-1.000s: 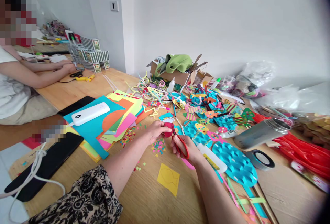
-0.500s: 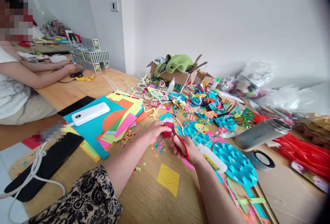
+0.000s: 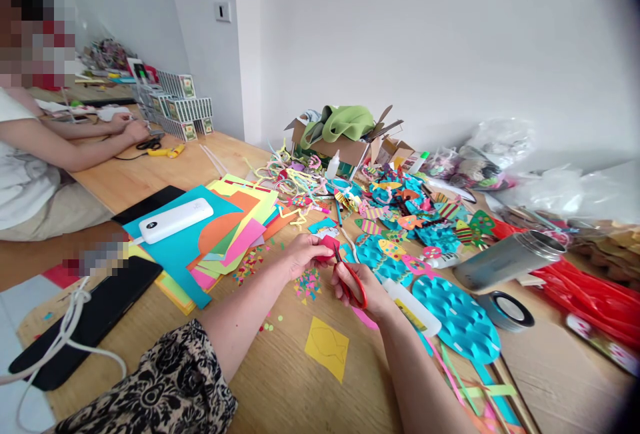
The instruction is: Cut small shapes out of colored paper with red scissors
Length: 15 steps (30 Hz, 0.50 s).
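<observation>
Between the fingers of my left hand (image 3: pixel 304 257) is a small piece of red paper (image 3: pixel 330 243), held above the table. My right hand (image 3: pixel 361 287) grips red-handled scissors (image 3: pixel 356 282), whose blades meet the paper's right side. Tiny coloured paper bits (image 3: pixel 307 283) lie below my hands. Nearer to me, a yellow paper (image 3: pixel 327 349) with a fish outline drawn on it rests flat on the wooden table (image 3: pixel 270 387).
Coloured sheets (image 3: pixel 235 221) and a white power bank (image 3: pixel 176 220) lie left. Blue painted trays (image 3: pixel 456 317), a glue bottle (image 3: pixel 413 307), a metal flask (image 3: pixel 510 259) and grey tape (image 3: pixel 506 310) sit right. Another person's arms (image 3: pixel 95 144) rest at the far left.
The red paper has tilted and shifted slightly in my left hand's fingers, by the scissor blades. At the far left, the other person's hand has moved slightly.
</observation>
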{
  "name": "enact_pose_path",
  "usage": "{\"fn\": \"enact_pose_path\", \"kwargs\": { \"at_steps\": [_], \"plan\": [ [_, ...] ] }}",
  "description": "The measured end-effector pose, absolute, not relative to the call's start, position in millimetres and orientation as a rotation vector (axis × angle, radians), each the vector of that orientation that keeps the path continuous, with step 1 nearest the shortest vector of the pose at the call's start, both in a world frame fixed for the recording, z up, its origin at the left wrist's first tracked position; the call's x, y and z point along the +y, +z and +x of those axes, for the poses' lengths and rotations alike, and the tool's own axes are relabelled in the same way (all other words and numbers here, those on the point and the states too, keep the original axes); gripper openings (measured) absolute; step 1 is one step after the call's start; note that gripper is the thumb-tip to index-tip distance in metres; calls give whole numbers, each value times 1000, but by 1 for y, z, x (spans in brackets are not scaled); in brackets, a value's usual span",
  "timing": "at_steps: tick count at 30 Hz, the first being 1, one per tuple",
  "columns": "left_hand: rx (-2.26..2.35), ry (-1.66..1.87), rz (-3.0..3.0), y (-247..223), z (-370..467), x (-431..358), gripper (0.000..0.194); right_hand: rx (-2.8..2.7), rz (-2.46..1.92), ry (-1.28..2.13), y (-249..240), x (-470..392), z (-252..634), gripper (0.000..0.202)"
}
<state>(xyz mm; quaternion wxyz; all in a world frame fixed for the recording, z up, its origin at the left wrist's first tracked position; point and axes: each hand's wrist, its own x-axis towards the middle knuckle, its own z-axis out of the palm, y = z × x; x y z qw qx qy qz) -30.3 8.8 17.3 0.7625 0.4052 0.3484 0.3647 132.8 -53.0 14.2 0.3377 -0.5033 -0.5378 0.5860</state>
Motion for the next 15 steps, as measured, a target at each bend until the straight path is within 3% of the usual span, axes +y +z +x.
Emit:
{"fn": "enact_pose_path", "kwargs": {
  "at_steps": [15],
  "plan": [
    [769, 817, 819, 13, -29, 11, 28, -1445, -1322, 1494, 12, -51, 135, 55]
  ]
}}
